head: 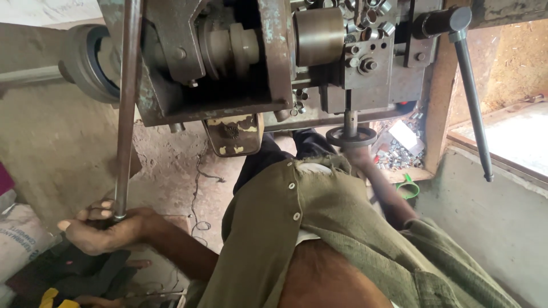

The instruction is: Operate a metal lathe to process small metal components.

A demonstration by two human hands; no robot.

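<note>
My left hand (105, 228) is closed around the lower end of a long steel lever rod (127, 102), which rises to the top of a worn grey-green metal machine (274, 63). My right hand (361, 155) reaches up under the machine to a small round handwheel (351, 137) on a short vertical shaft and holds its rim. Its fingers are mostly hidden behind the wheel and my olive shirt (319, 228).
A second long lever (472, 102) with a dark hub slants down on the right. Small metal parts lie on a wooden shelf (399, 149), with a green object (408, 186) just below. A white sack (20, 239) is at the left, a thin cable (200, 177) on the dirt floor.
</note>
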